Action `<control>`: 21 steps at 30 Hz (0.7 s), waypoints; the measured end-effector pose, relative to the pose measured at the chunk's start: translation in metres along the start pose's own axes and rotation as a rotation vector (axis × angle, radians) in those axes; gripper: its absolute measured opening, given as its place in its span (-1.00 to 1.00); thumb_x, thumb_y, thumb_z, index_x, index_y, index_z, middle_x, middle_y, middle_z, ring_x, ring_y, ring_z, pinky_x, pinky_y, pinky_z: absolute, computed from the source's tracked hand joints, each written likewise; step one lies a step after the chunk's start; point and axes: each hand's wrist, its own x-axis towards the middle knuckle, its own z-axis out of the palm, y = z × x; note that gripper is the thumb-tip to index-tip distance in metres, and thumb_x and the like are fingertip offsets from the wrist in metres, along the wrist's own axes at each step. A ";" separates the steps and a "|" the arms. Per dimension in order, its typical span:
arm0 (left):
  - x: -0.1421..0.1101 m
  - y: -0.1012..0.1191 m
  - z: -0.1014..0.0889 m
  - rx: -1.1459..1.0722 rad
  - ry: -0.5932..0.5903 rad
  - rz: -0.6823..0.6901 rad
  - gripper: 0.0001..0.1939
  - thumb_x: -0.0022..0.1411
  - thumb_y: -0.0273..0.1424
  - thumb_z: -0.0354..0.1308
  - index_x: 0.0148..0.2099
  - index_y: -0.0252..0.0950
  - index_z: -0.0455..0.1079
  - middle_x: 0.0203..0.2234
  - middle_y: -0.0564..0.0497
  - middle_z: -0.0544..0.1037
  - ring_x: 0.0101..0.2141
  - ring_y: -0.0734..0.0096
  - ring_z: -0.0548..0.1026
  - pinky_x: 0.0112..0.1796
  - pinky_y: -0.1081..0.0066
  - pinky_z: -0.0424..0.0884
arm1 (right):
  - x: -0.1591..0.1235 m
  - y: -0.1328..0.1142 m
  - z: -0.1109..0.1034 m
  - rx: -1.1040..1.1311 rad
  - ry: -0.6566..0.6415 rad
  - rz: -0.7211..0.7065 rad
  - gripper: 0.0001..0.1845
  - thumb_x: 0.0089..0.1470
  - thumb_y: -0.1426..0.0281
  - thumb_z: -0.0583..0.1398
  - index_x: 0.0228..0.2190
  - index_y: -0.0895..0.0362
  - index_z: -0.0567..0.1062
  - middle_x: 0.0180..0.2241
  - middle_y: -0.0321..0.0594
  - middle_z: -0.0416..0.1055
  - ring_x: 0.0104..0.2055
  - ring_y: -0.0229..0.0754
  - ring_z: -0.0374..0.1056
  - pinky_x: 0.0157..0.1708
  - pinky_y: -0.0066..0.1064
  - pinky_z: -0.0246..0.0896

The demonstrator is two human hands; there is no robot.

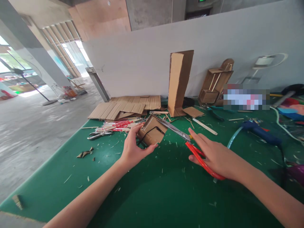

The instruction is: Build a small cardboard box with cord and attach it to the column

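Note:
Near the middle, my left hand [134, 145] is closed around a small cardboard box [154, 134], fingers behind it and thumb along its lower edge. A black cord [144, 134] runs across the box's face, and more of it bunches beside my palm. My right hand [211, 153] grips red-handled scissors [197, 158]. Their metal blades point up and left, reaching the box's upper right edge; whether they touch or cut it I cannot tell. Both hands are above the green tabletop [147, 196].
Corrugated cardboard sheets [121, 107] lie behind, with wooden sticks, red-and-white packets [116, 125] and pliers [99, 135] in front. A tall cardboard piece [177, 85] stands near the wall beside a cardboard model [216, 80]. To the right are a white stick [204, 126] and a blue glue gun [261, 133].

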 end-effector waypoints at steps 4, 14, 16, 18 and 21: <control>0.001 -0.005 -0.001 -0.028 0.023 -0.033 -0.25 -0.08 -0.28 0.38 0.13 -0.21 0.15 -0.01 -0.15 0.41 -0.02 0.11 0.45 -0.04 0.11 0.42 | -0.003 0.001 -0.001 0.017 -0.013 0.027 -0.03 0.11 -0.10 -0.03 0.35 0.12 -0.24 0.12 0.13 0.26 -0.21 0.07 0.44 -0.35 -0.18 0.35; 0.000 -0.010 -0.001 -0.043 0.004 -0.014 -0.22 -0.10 -0.28 0.40 0.15 -0.20 0.15 0.00 -0.15 0.41 -0.01 0.11 0.45 -0.01 0.08 0.40 | 0.000 -0.001 0.005 0.004 0.020 0.014 -0.04 0.13 -0.10 -0.04 0.35 0.13 -0.22 0.08 0.12 0.30 -0.25 0.07 0.44 -0.38 -0.18 0.34; -0.001 -0.011 0.000 -0.032 0.010 0.009 -0.21 -0.11 -0.28 0.40 0.15 -0.19 0.15 0.02 -0.15 0.40 0.01 0.09 0.43 0.01 0.06 0.39 | 0.001 -0.001 0.006 -0.001 0.020 0.013 -0.04 0.13 -0.10 -0.05 0.35 0.16 -0.21 0.09 0.13 0.30 -0.26 0.06 0.44 -0.39 -0.18 0.34; -0.001 -0.011 0.000 -0.030 0.011 0.021 -0.21 -0.11 -0.27 0.40 0.14 -0.19 0.15 0.02 -0.16 0.39 0.01 0.09 0.43 0.01 0.05 0.39 | 0.001 -0.001 0.007 0.010 0.021 0.007 -0.05 0.14 -0.09 -0.06 0.35 0.17 -0.20 0.09 0.12 0.30 -0.26 0.04 0.44 -0.39 -0.19 0.35; -0.001 -0.009 0.000 -0.025 0.002 0.015 -0.23 -0.10 -0.26 0.40 0.13 -0.20 0.15 0.01 -0.17 0.40 -0.01 0.09 0.45 -0.01 0.04 0.41 | 0.001 0.000 0.010 0.034 0.033 -0.017 -0.08 0.16 -0.08 -0.08 0.35 0.17 -0.19 0.08 0.10 0.31 -0.24 0.03 0.45 -0.38 -0.22 0.36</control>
